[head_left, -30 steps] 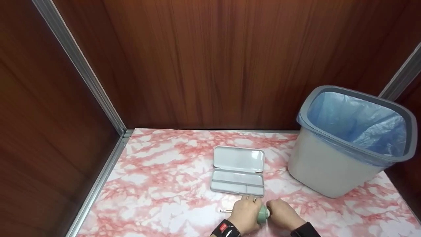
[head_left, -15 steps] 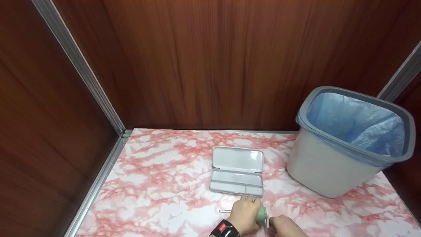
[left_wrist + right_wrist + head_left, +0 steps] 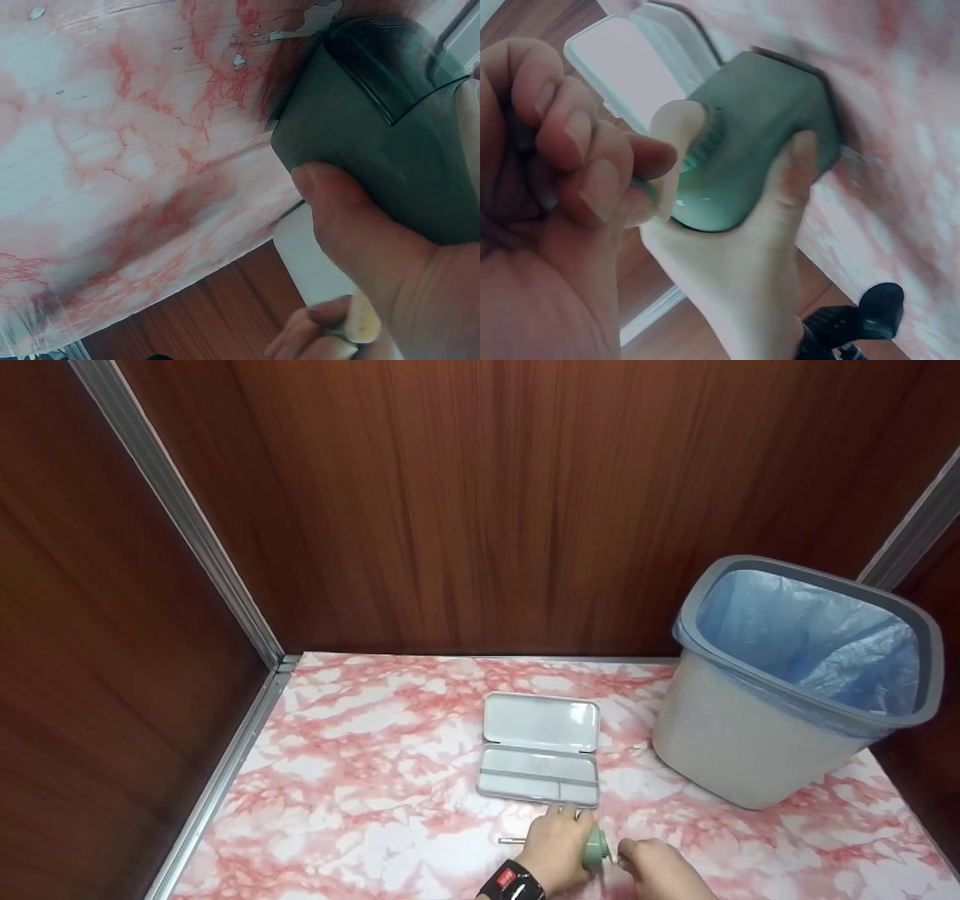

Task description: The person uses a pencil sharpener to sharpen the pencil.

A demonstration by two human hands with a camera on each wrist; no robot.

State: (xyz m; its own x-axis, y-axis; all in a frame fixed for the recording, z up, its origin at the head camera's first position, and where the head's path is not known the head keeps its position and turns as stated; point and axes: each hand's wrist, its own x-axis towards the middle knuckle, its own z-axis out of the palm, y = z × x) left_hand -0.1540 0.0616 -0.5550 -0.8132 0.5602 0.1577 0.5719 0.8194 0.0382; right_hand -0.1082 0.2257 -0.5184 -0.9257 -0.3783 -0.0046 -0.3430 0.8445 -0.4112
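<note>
At the bottom of the head view, my left hand (image 3: 556, 847) grips a green hand-crank pencil sharpener (image 3: 595, 847) standing on the table. A thin pencil (image 3: 512, 841) sticks out on the sharpener's left side, its other end hidden by the hand. My right hand (image 3: 664, 868) pinches the knob of the crank on the right side. In the right wrist view, the pale crank arm (image 3: 676, 127) runs from the sharpener towards my curled right fingers. The left wrist view shows my left thumb (image 3: 337, 202) pressed along the sharpener's dark green body.
Just beyond my left hand lies an open pale pencil case (image 3: 541, 724) with a divided tray. A bin (image 3: 739, 735) with a grey rim and blue liner stands at the right. Wood-grain panels (image 3: 480, 510) enclose the back and sides of the pink marbled table (image 3: 360, 780).
My right hand has swung round with the crank, first towards me, then slightly forward again, and the crank arm stands at a different angle. My left hand holds the sharpener in the same place.
</note>
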